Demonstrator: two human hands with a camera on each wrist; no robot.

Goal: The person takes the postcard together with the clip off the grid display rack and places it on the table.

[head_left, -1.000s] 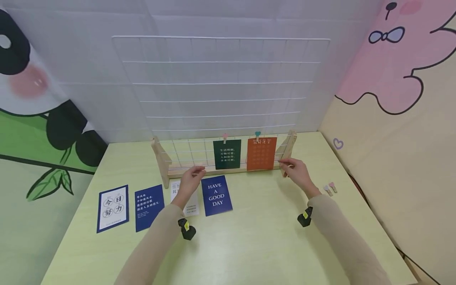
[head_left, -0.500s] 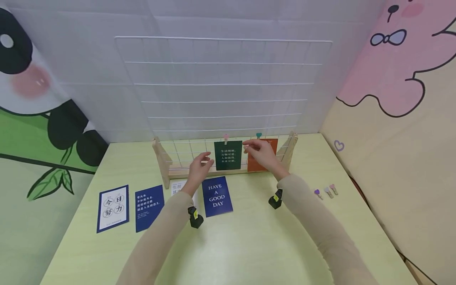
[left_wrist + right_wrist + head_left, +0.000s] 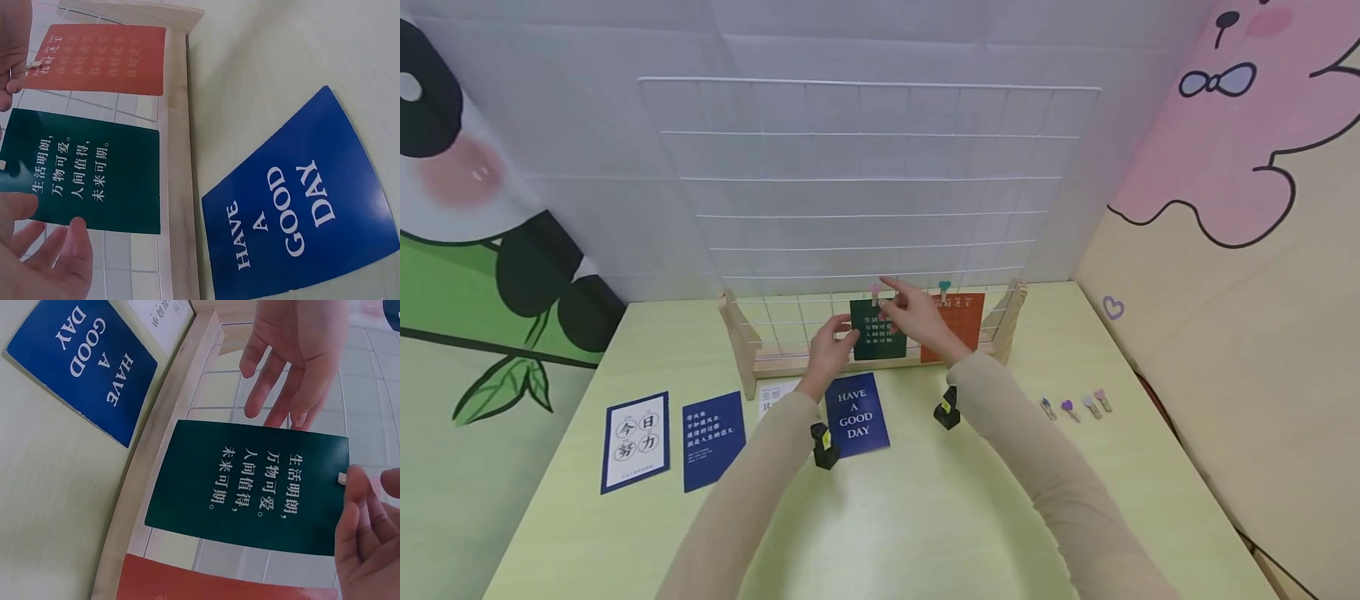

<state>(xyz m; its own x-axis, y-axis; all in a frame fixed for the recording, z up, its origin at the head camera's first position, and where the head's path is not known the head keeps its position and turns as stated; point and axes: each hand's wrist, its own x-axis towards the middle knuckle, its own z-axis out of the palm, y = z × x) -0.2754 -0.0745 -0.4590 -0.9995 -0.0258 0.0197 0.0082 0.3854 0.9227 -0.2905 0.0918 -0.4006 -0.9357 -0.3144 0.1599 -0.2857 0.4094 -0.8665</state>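
Note:
A dark green card (image 3: 868, 348) with white Chinese writing hangs from the white wire grid (image 3: 778, 321), fixed at its top by a pink clip (image 3: 875, 292). My left hand (image 3: 829, 354) is at the card's left edge, its fingers loosely bent and its fingertips right at that edge. Across the card's upper right reaches my right hand (image 3: 922, 321), index finger stretched above the clip. In the right wrist view, that hand's fingers (image 3: 356, 487) are spread about the clip at the card's top edge. Beside it hangs an orange card (image 3: 966, 312) under a teal clip (image 3: 944, 287).
On the table before the wooden base (image 3: 745, 333) lie a blue HAVE A GOOD DAY card (image 3: 859, 421), a partly covered white card (image 3: 772, 393), another blue card (image 3: 711, 437) and a blue-bordered card (image 3: 635, 442). Several small clips (image 3: 1092, 406) lie at the right.
My right hand has moved left from the grid's right end, past the orange card, to the green card's top. My left hand has shifted right and up to the green card's left edge.

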